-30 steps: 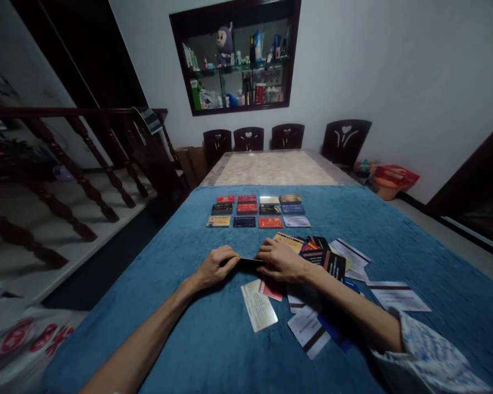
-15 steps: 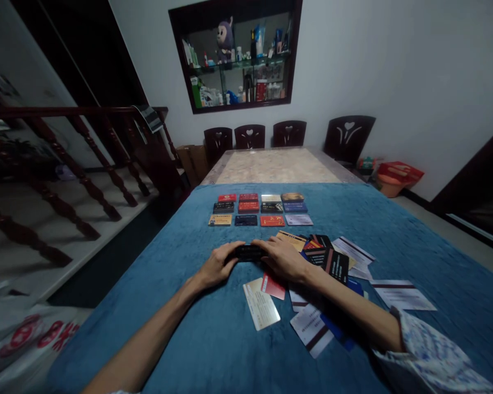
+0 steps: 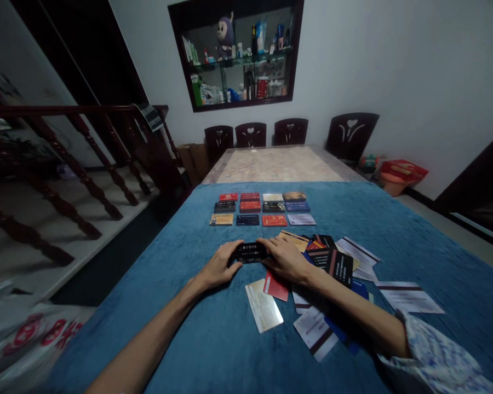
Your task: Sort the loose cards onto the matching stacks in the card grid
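1. Left hand (image 3: 219, 265), centre of frame: fingers pinch the left end of a black card (image 3: 249, 253).
2. Right hand (image 3: 285, 260), just right of centre: fingers curl over the right end of the same card. Both hands grip it, card face-up w/ pale print, lying low over the blue cloth (image 3: 189, 328); can't tell if it touches the cloth.
3. Card sits mid-frame, just below the tidy grid of cards (image 3: 262, 208), apart from it.
4. Grid: 3 rows x 4, flat on the cloth, above centre. Mix of red, black, blue, pale cards; yellowish one at the lower-left corner (image 3: 221, 219).
5. Loose pile of cards (image 3: 331, 257) right of centre, partly under the right forearm: black, red, tan ones overlapping, white slips w/ dark stripes at the edges.
6. Pale card (image 3: 264, 313) lies alone below the hands, tilted; red card (image 3: 276, 285) touches its top-right corner, right below the right hand.
7. White striped card (image 3: 315, 340) lower right, next to the forearm; another (image 3: 408, 297) further right, well apart from the pile.
8. Upper half: bare marble tabletop (image 3: 273, 164) beyond the cloth, dark chairs (image 3: 250, 134) along the far end, wall niche w/ bottles & a plush toy (image 3: 224, 30) at top centre.
9. Wooden stair rail (image 3: 66, 164) at left; patterned sleeve (image 3: 435, 355) in the lower-right corner.
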Tool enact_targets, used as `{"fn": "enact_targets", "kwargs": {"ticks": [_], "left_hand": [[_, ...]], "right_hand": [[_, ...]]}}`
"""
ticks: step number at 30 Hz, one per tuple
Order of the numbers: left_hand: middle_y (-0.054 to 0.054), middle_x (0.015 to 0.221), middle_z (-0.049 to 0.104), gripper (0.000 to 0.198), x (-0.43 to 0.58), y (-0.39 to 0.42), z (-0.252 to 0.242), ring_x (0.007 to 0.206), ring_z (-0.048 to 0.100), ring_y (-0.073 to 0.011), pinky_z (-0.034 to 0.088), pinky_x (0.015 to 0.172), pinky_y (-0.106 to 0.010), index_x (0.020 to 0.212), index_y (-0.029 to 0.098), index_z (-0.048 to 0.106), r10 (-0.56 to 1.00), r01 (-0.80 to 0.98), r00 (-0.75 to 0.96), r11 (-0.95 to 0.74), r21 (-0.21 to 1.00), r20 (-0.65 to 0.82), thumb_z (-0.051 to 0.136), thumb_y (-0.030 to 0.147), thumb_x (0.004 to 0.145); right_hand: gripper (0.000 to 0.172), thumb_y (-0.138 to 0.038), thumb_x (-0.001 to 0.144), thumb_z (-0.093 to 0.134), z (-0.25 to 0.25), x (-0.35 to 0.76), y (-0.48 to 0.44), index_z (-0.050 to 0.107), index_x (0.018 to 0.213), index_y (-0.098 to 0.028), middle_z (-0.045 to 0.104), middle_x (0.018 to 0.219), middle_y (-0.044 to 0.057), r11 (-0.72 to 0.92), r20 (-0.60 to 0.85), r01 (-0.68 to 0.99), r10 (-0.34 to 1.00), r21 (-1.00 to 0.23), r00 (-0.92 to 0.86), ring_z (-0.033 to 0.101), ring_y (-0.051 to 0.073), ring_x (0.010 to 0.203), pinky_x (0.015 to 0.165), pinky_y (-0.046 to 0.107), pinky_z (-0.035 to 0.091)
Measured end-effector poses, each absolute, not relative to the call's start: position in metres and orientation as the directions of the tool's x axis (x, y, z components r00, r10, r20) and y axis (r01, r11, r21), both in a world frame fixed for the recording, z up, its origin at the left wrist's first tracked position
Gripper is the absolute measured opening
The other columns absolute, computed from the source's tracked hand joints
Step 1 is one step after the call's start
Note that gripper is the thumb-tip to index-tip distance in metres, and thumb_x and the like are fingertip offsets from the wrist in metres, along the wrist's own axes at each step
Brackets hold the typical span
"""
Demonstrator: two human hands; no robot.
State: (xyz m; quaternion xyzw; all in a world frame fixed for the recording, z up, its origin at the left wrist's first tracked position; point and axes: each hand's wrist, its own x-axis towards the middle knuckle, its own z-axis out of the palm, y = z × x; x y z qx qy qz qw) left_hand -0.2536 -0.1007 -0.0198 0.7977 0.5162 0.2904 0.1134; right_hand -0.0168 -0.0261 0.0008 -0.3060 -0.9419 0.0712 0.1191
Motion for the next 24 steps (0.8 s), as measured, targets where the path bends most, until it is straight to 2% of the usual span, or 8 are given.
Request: {"fn": "enact_targets", "kwargs": {"ticks": [5,14,24], "left_hand": [[-0.011,0.121,0.063,0.058,-0.2527,-0.1008,-0.0176,0.11,0.059,-0.0244,0.048,0.101,-0.047,0.137,0.017,0.047,0.909,0.776,0.277,-0.403,0.485,0.312,0.064,0.017,0.082],[-0.013,0.133,0.057,0.066,-0.255,-0.1018,-0.0202,0.123,0.053,-0.0275,0.041,0.11,-0.051,0.142,0.019,0.043,0.917,0.773,0.272,-0.389,0.502,0.291,0.066,0.022,0.081],[-0.011,0.131,0.058,0.063,-0.2545,-0.1011,-0.0201,0.122,0.053,-0.027,0.042,0.11,-0.049,0.141,0.021,0.045,0.937,0.788,0.243,-0.342,0.512,0.251,0.065,0.023,0.081]], "right_hand": [[0.052,-0.029,0.089,0.059,-0.002,-0.0158,-0.0246,0.05,0.137,-0.014,0.065,0.111,0.015,0.807,0.183,0.546,0.585,-0.224,-0.79,0.055,0.027,0.102,0.086,0.039,0.037],[0.053,-0.034,0.088,0.06,-0.0021,-0.0134,-0.0227,0.052,0.135,-0.012,0.064,0.11,0.015,0.816,0.184,0.528,0.57,-0.235,-0.801,0.053,0.028,0.101,0.086,0.04,0.036],[0.05,-0.034,0.089,0.059,-0.0038,-0.0134,-0.0221,0.053,0.134,-0.013,0.064,0.111,0.015,0.828,0.192,0.515,0.554,-0.221,-0.81,0.053,0.028,0.101,0.086,0.04,0.037]]}}
